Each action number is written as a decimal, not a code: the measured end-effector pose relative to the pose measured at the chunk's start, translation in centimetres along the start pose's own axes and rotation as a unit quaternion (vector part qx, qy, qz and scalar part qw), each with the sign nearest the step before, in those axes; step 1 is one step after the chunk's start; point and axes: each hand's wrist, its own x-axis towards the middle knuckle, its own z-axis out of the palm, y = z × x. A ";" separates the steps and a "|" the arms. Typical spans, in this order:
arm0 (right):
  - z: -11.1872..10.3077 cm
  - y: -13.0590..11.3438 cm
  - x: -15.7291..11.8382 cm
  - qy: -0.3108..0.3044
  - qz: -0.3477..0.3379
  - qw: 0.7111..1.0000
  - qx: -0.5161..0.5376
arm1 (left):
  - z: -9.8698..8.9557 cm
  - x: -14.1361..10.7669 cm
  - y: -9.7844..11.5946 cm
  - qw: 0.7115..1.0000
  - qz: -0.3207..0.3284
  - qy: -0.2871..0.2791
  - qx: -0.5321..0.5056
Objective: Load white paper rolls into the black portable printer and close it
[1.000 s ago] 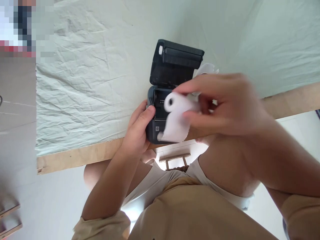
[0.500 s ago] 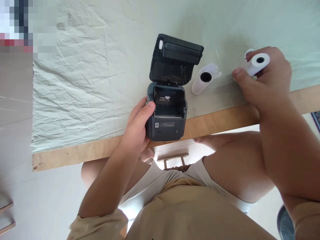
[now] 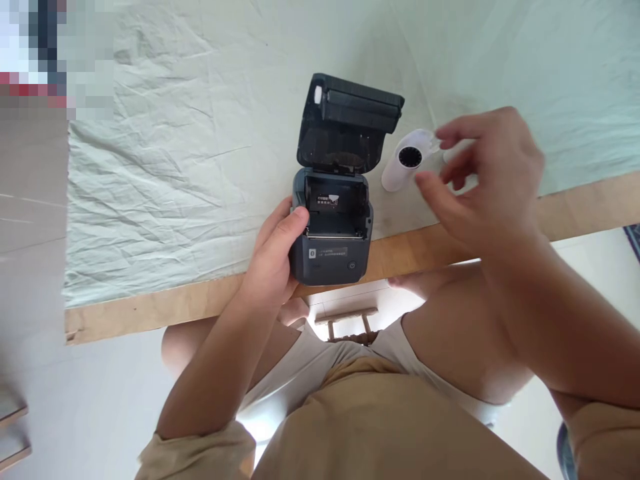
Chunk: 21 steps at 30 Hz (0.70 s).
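Currently the left hand (image 3: 273, 263) is gripping the portable printer (image 3: 327, 260) by its left flank, thumb lying over the rim of the paper bay (image 3: 337, 217), the other fingers mostly hiding behind the casing. The printer is sitting at the wooden table edge (image 3: 165, 308), its lid (image 3: 345, 130) standing open on the far side and its bay showing no roll. Just right of it, the white paper roll (image 3: 396, 175) is resting on the pale green cloth (image 3: 200, 167), leaning away from upright, dark hollow core facing the camera and a loose torn flap curling off the top. The right hand (image 3: 493, 177) is hovering beside that roll with fingers parted and bent, thumb apart from them, apparently gripping nothing; whether a fingertip is touching the torn flap, cannot tell. Something white is peeking out behind those fingers, too hidden for naming. Judging by the lie of things, the step in hand is looking like a reach for the roll while the left hand is steadying the printer. A pick-up from here would be calling for thumb and fingers closing around the body of the roll rather than the flap, which is looking flimsy enough for tearing or unwinding, with the left thumb staying out of the bay's opening.
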 end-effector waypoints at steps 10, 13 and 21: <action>2.2 -0.3 0.6 -0.087 0.022 0.996 0.023 | 0.1 0.1 -0.2 1.000 0.016 -0.002 0.008; 1.7 -0.7 0.2 -0.110 -0.008 0.991 0.081 | -0.2 0.0 -0.3 1.000 0.015 -0.003 0.015; 1.3 -0.4 -0.3 -0.130 -0.026 0.981 0.140 | -0.2 0.0 -0.3 1.000 0.025 -0.005 0.015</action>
